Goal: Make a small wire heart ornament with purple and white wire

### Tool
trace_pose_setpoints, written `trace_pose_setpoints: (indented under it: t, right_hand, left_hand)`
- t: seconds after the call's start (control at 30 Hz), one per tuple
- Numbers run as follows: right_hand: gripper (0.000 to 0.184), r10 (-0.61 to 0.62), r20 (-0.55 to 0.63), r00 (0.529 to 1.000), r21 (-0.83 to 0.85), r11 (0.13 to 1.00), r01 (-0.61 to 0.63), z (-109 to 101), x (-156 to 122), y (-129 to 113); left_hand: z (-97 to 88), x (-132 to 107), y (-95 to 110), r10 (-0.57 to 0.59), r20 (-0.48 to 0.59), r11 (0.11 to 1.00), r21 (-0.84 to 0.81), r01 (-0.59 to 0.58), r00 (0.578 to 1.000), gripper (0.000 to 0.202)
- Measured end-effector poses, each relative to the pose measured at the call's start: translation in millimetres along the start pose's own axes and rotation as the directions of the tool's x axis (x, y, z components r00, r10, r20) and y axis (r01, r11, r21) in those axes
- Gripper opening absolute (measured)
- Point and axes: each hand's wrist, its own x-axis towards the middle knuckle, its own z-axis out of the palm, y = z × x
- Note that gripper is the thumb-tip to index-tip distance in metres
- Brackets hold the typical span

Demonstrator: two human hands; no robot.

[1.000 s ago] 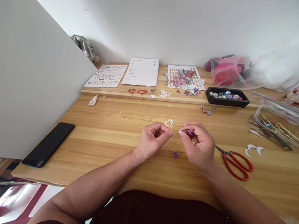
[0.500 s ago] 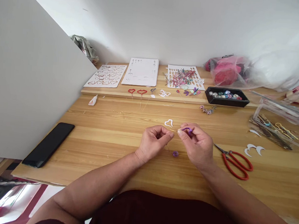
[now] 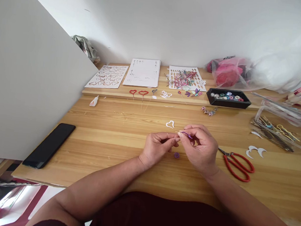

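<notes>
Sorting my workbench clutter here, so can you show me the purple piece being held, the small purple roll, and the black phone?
purple piece point(image 3: 187, 134), head view, on its curved strip
purple roll point(image 3: 176, 155), head view, on its middle
black phone point(image 3: 49, 146), head view, on its screen

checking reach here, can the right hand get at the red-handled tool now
Probably yes: the red-handled tool lies close beside the right hand, with nothing seen between them, though the hand holds a purple piece and may need freeing first.
</notes>
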Motion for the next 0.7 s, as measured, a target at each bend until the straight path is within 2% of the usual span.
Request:
trace_pose_setpoints:
  t: [0.1, 0.2, 0.3, 0.37, 0.43, 0.53, 0.63, 0.7]
  right_hand:
    - [0.007, -0.089, 0.009, 0.996, -0.076, 0.993, 0.089, -3, 2, 2]
    - [0.012, -0.213, 0.065, 0.975, -0.149, 0.964, 0.22, -6, 4, 7]
    - [0.018, -0.32, 0.16, 0.934, -0.175, 0.922, 0.345, -9, 6, 11]
    - [0.019, -0.334, 0.211, 0.919, -0.159, 0.916, 0.369, -11, 9, 12]
    - [0.017, -0.307, 0.241, 0.921, -0.116, 0.933, 0.342, -13, 11, 11]
    - [0.013, -0.223, 0.297, 0.929, -0.01, 0.972, 0.237, -14, 14, 10]
    - [0.009, -0.097, 0.372, 0.923, 0.128, 0.99, 0.052, -14, 15, 12]
    - [0.006, -0.025, 0.4, 0.916, 0.239, 0.968, -0.078, -13, 14, 14]
  left_hand:
    - [0.0, -4, 1, 0.087, 0.038, 0.99, 0.105, -0.091, 0.995, 0.029]
    - [-2.0, -5, 2, 0.184, 0.072, 0.953, 0.232, -0.196, 0.98, 0.028]
    - [-6.1, -4, 4, 0.243, 0.058, 0.914, 0.322, -0.248, 0.968, 0.025]
    - [-9.7, -1, 5, 0.27, 0.032, 0.899, 0.348, -0.264, 0.962, 0.023]
    - [-13.4, 4, 7, 0.281, 0.005, 0.901, 0.342, -0.266, 0.96, 0.022]
    - [-17.9, 10, 10, 0.246, -0.02, 0.936, 0.264, -0.232, 0.969, 0.022]
    - [-20.1, 15, 13, 0.149, -0.006, 0.978, 0.148, -0.147, 0.989, 0.025]
    - [-20.7, 16, 13, 0.053, 0.023, 0.997, 0.047, -0.054, 0.998, 0.028]
